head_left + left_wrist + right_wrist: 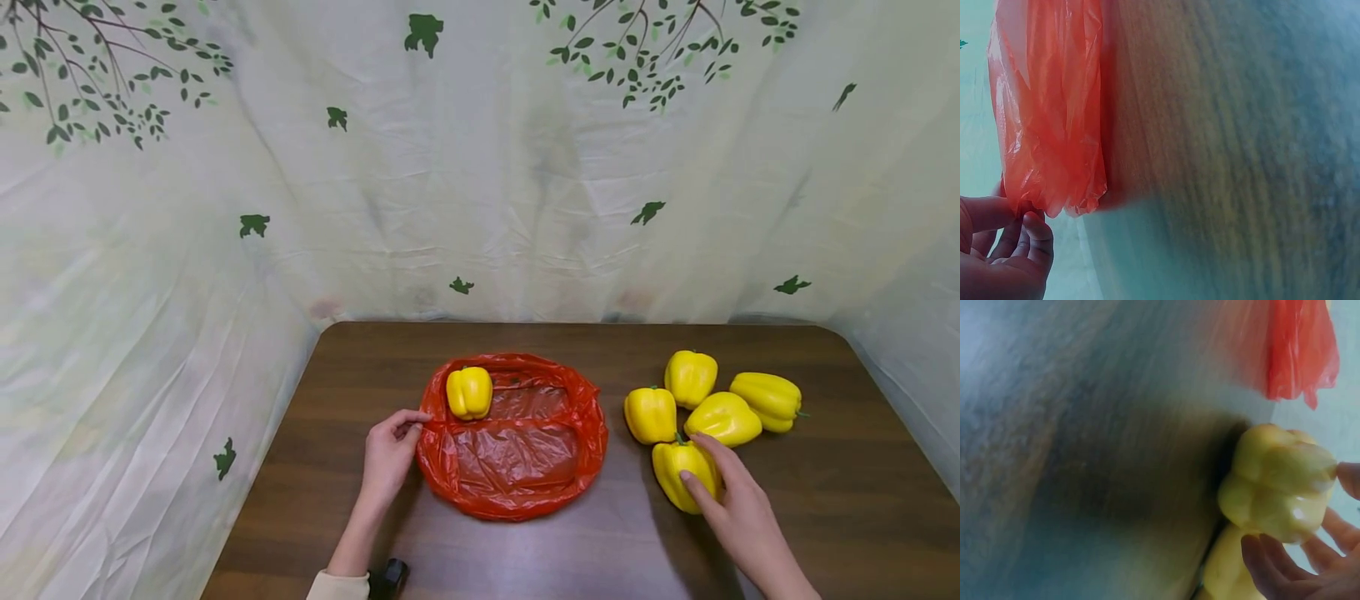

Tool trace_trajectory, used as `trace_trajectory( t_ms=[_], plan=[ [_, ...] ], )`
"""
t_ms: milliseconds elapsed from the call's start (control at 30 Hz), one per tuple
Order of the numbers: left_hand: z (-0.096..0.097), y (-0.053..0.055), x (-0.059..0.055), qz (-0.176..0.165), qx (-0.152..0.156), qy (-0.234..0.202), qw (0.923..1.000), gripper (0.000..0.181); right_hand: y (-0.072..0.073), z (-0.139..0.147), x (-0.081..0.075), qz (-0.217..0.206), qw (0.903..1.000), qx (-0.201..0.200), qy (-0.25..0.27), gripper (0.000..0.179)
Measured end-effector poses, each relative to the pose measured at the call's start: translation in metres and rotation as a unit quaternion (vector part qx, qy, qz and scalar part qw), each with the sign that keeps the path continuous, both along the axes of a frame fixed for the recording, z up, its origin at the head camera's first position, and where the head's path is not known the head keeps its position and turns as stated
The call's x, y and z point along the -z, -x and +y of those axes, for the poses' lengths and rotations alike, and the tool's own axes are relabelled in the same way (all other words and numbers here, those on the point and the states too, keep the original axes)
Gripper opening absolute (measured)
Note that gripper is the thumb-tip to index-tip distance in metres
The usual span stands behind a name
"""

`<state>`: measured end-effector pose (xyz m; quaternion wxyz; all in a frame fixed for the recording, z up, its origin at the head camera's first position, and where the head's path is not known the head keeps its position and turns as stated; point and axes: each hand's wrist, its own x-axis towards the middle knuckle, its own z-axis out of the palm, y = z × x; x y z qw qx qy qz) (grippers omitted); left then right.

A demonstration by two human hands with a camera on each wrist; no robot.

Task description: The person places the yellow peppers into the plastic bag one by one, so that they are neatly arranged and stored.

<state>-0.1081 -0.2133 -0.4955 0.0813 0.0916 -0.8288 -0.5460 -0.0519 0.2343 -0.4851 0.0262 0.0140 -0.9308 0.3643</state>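
Observation:
A red plastic bag (510, 505) stands on the table with its mouth spread wide and its rim rolled outward. One yellow bell pepper (469, 393) is at the far left of its mouth. My left hand (388, 460) pinches the bag's left edge between thumb and fingers; in the left wrist view the bag (1054, 125) hangs in folds at the fingertips. To the right, my right hand (742, 510) holds the nearest yellow bell pepper (670, 479), thumb on one side and fingers on the other. In the right wrist view this pepper (1275, 481) shows its lobed bottom.
Several more yellow bell peppers (691, 379) lie grouped behind the held one, at the right of the brown wooden table (360, 358). A pale curtain (480, 208) with green leaf prints closes off the back and sides. A dark object (393, 575) sits beside the left wrist.

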Motion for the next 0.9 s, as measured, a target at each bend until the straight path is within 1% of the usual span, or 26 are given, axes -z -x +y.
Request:
trace_trajectory(
  t_ms=[133,300,500,633,700,800,900],
  plan=[
    [-0.001,0.000,0.000,0.000,-0.002,-0.003,1.0000,0.018,0.002,0.002,0.001,-0.053,0.9985,0.015,0.005,0.072],
    [-0.001,0.000,0.002,0.003,-0.004,-0.005,1.0000,0.018,0.005,0.004,0.001,-0.128,0.9909,0.037,0.023,0.091],
    [-0.001,0.000,0.004,-0.006,-0.002,-0.021,0.9998,0.018,0.005,0.009,0.001,-0.174,0.9832,0.052,0.016,0.097],
    [-0.001,-0.001,0.004,-0.012,-0.007,-0.024,0.9996,0.018,0.009,0.011,0.001,-0.214,0.9753,0.054,0.008,0.103],
    [-0.001,-0.001,0.005,-0.012,-0.008,-0.024,0.9996,0.018,0.010,0.011,0.002,-0.229,0.9720,0.054,0.006,0.105],
    [-0.002,-0.001,0.005,-0.012,-0.008,-0.026,0.9996,0.018,0.009,0.011,0.003,-0.238,0.9698,0.052,0.013,0.105],
    [-0.002,0.000,0.005,-0.013,-0.007,-0.022,0.9997,0.019,0.006,0.011,0.003,-0.229,0.9720,0.042,0.031,0.099]
  ],
)
